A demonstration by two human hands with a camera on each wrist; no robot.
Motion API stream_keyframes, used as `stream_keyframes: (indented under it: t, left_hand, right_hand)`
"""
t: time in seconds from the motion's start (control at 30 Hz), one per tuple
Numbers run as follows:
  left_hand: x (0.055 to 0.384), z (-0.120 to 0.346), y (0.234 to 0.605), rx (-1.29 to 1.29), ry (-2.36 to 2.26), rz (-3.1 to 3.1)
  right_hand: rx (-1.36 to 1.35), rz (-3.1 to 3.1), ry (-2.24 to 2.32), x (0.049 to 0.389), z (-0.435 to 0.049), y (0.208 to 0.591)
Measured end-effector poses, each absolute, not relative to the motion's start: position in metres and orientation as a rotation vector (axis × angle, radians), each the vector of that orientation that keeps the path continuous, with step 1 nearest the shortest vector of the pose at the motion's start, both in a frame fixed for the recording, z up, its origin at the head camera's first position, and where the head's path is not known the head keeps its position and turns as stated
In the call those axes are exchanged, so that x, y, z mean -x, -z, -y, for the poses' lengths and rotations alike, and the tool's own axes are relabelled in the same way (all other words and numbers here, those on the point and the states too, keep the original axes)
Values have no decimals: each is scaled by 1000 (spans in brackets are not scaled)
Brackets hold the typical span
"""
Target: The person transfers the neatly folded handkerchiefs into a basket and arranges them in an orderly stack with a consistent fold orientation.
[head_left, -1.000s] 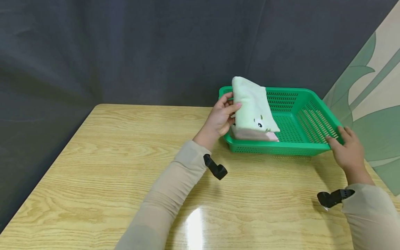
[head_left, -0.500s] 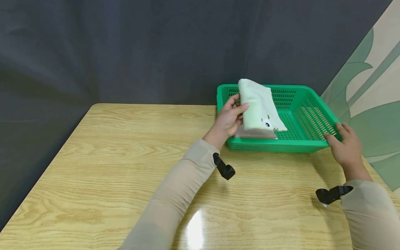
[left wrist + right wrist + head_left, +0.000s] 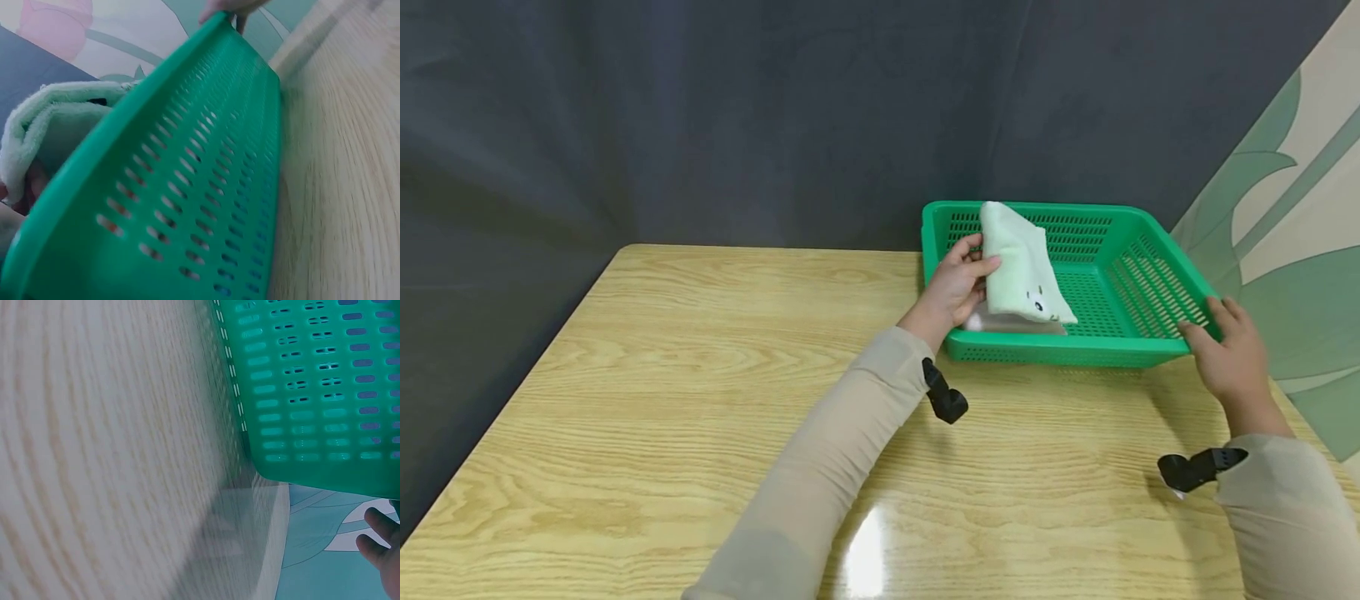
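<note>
My left hand [image 3: 956, 286] pinches a folded pale green towel [image 3: 1018, 262] by its left edge, thumb on the near side. A small embroidered face marks the towel's lower corner. It hangs tilted inside the left part of a green plastic basket [image 3: 1067, 350]. Under it lies a pale pinkish cloth [image 3: 1022, 323], mostly covered. In the left wrist view, the towel's thick fold [image 3: 47, 119] shows above the basket's rim [image 3: 112, 137]. My right hand [image 3: 1231, 354] grips the basket's rim at the near right corner; in the right wrist view only some fingers [image 3: 378, 534] show.
The basket stands at the back right of a wood-grain table [image 3: 700, 375]. A dark curtain [image 3: 775, 125] hangs behind the table. On the right is a wall with a leaf pattern [image 3: 1307, 308].
My left hand has shifted right and carried the towel lower into the basket, over the pinkish cloth. The right hand stays on the rim.
</note>
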State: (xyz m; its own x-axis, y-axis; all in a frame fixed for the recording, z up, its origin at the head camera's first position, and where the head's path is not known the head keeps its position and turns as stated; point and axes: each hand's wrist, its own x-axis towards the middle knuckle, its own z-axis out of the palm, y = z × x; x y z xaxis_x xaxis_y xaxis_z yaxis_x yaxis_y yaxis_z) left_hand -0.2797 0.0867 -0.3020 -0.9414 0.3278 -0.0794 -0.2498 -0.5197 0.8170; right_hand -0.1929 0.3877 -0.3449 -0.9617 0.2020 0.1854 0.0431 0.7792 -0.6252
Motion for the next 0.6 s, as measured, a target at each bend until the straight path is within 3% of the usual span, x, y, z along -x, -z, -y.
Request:
stream_keyframes:
  t: [0.6]
  left_hand:
    - [282, -75, 302, -91, -2145, -1927]
  right_hand:
    - [173, 2728, -934, 191, -388, 343]
